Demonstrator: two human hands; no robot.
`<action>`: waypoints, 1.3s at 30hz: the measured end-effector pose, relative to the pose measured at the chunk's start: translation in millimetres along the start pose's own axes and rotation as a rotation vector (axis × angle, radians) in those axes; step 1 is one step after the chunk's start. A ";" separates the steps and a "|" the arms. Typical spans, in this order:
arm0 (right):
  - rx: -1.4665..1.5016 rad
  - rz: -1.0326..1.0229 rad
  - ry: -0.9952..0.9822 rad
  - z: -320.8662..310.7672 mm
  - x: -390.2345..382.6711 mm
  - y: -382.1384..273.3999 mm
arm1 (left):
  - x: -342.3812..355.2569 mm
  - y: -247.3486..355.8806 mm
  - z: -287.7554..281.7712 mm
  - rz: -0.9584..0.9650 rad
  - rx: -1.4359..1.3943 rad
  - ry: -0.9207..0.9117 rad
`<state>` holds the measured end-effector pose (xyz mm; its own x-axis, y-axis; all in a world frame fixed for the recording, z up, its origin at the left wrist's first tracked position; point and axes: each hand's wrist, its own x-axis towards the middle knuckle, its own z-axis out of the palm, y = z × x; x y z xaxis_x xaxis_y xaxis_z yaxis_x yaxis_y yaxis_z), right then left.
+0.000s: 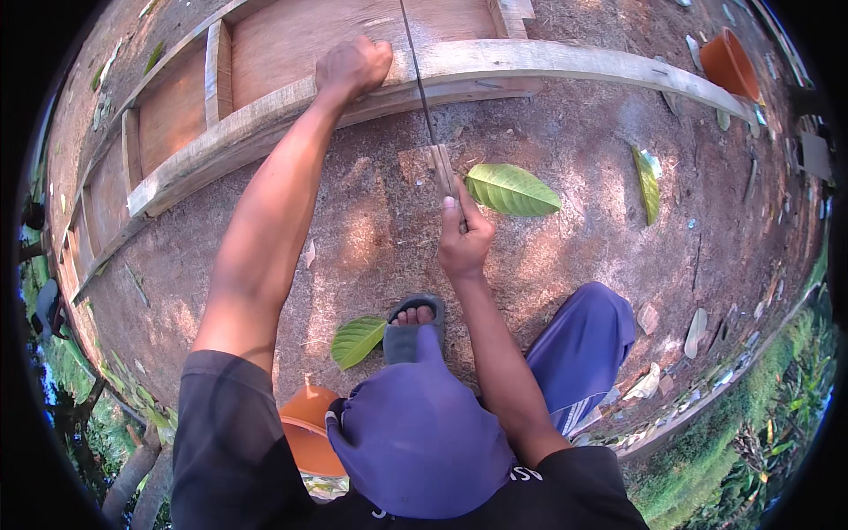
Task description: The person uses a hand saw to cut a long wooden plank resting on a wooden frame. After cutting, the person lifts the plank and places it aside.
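Observation:
My right hand (465,237) is closed around the wooden handle of a handsaw (443,168), seen edge-on. Its thin dark blade runs away from me and crosses over a long pale wooden beam (530,57). Just left of the blade, my left hand (355,67) is closed on the beam's top edge, the fingertips hidden on the far side. The beam lies along the near side of a wooden frame (216,75) with crosspieces and a brown panel. How deep the blade sits in the wood, I cannot tell.
A large green leaf (512,189) lies right of my right hand, another leaf (357,341) by my sandalled foot (415,329). One orange pot (730,64) lies tipped at the far right; an orange container (311,433) stands beside my leg. Dry leaves litter the brown ground (371,230).

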<state>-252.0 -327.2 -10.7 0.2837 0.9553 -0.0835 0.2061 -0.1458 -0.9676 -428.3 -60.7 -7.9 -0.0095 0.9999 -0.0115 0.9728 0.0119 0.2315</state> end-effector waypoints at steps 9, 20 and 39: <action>-0.063 0.058 -0.077 -68.7 -112.8 -7.0 | 1.1 -15.4 -7.9 -0.099 -0.072 -0.197; -0.043 0.055 -0.060 -34.5 -47.9 -7.5 | 3.4 -4.7 -7.4 -0.083 -0.057 -0.295; 0.009 0.076 -0.052 -69.2 -97.5 -37.7 | -2.2 5.9 -10.3 -0.077 -0.027 -0.128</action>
<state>-222.6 -432.6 50.4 0.2493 0.9536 -0.1686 0.1777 -0.2162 -0.9601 -425.0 -62.7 3.5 -0.0529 0.9867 -0.1537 0.9637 0.0908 0.2511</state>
